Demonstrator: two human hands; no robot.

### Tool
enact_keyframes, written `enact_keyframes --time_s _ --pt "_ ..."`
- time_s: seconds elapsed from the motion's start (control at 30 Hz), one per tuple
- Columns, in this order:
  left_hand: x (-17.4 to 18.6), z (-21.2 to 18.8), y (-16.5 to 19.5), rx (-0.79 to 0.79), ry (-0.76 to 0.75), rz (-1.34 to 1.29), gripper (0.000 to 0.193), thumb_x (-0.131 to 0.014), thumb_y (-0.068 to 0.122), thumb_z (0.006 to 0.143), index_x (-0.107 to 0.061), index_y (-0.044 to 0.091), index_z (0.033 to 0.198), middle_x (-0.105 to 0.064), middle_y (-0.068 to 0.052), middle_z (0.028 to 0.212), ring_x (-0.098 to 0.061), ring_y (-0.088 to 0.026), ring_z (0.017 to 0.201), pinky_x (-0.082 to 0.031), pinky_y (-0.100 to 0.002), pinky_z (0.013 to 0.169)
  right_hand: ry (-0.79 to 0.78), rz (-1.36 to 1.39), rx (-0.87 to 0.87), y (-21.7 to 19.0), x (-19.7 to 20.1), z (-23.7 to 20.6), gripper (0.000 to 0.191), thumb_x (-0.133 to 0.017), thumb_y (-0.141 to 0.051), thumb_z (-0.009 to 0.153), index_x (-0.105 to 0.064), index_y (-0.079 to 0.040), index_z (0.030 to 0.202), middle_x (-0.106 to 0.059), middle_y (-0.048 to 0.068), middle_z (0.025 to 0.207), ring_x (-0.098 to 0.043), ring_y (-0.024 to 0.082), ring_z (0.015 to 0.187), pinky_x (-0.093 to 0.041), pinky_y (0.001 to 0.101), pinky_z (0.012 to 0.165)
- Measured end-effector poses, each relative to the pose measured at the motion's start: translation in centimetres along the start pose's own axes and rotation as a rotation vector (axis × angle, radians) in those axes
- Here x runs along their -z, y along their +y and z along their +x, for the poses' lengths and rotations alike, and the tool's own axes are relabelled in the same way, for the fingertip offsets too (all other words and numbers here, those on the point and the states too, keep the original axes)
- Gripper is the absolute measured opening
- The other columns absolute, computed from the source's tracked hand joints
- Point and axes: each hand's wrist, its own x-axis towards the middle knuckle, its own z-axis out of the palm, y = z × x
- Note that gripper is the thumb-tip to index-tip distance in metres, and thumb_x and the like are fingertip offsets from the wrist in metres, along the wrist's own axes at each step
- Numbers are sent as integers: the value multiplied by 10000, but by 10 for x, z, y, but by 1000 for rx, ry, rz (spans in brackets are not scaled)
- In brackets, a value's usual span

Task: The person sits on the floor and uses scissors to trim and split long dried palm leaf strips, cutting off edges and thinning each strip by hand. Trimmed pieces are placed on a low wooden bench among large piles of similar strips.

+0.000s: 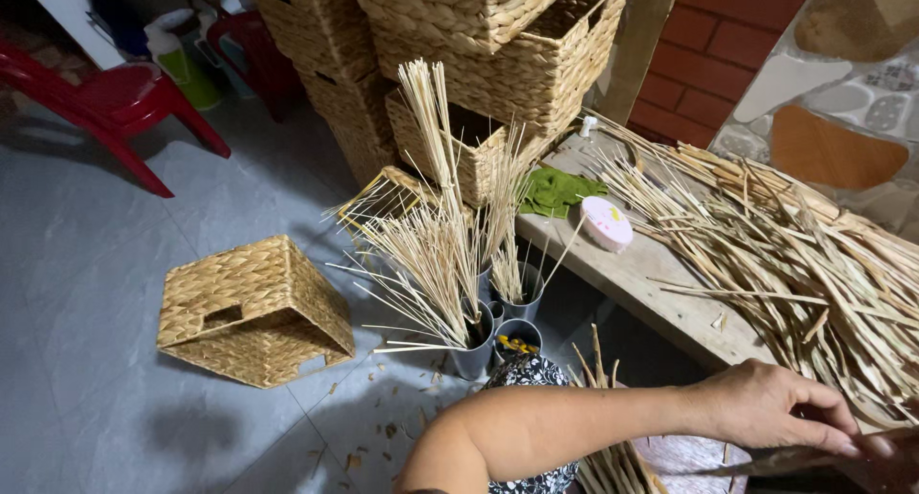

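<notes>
Dried reed strips [804, 264] lie heaped lengthwise along the bench [641, 274]; one hand [775, 408], beside them, pinches one dark strip [766, 463]; other hand unseen.

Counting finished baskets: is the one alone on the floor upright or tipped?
Tipped. The floor basket lies tilted on the tiles, its handle cutout angled upward and its open mouth facing down toward the camera.

A round, flat pink tub [607, 222] with a white lid bearing a small label lies on the table [661, 293] near its left edge. A small white bottle [587, 126] stands at the table's far corner.
</notes>
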Motion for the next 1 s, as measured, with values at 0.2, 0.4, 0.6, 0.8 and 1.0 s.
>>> enact_keyframes --time_s 0.2,0.4,0.6,0.8,1.0 --pt "-5 2 3 6 -78 -41 354 -689 521 970 -781 193 1065 -806 41 886 -771 -72 843 -603 -238 843 11 10 -19 10 1 2 521 -665 -28 970 -517 -5 1469 -682 124 1089 -641 188 868 -517 300 708" --pt "-7 5 5 -48 -115 6 366 -684 552 944 -777 206 1018 -811 59 866 -736 -66 854 -605 -225 841 19 9 -37 15 3 4 534 -666 -27 964 -518 -11 1477 -684 118 1094 -639 180 874 -509 293 712" --pt "4 9 17 279 -41 100 400 -684 540 928 -762 246 1188 -801 -8 838 -760 -149 736 -625 -321 741 18 17 -33 17 6 4 546 -667 -25 958 -519 -17 1484 -686 112 1098 -637 173 880 -502 285 716" --pt "3 7 18 73 181 -14 409 -683 554 969 -731 162 1074 -768 12 879 -727 -67 838 -591 -248 835 13 14 -30 15 9 1 559 -669 -24 952 -521 -22 1491 -689 107 1103 -635 165 887 -494 277 720" --pt "-1 3 18 87 168 32 424 -679 571 979 -749 160 1061 -744 1 875 -727 -77 810 -595 -243 815 4 15 -27 13 10 -1 572 -670 -23 946 -522 -28 1499 -691 101 1107 -633 158 893 -487 269 723"
